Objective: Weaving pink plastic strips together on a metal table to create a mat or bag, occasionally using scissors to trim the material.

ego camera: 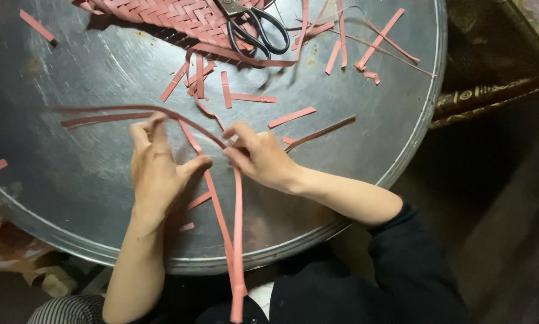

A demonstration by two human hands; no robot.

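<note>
Head view: person works pink strips over a round metal tray.
Left hand [156, 165]: fingers curled, pinching long pink strips [221, 213] between thumb and fingertips near the tray's middle.
Right hand [260, 157]: fingers bent, gripping the same strips where they cross, just beside the left thumb.
Strips in hand: at least two long ones run down past the tray's near edge toward the lap; others arc left and right from the crossing, motion-blurred, exact count cannot be told.
Tray [71, 198]: near rim curves just below the wrists; right rim close to the right forearm's side.
Open room: bare metal left of the left hand and along the near rim; far side crowded.
Woven mat [161, 15]: one, pink, at the top edge, partly cut off by the frame.
Scissors [254, 27]: one pair, black handles, lying on the mat's corner.
Offcuts [290, 117]: roughly a dozen-plus short pink pieces scattered mid-tray and at the left edge.
Sleeve [413, 258]: dark, on the right arm, off the tray.
</note>
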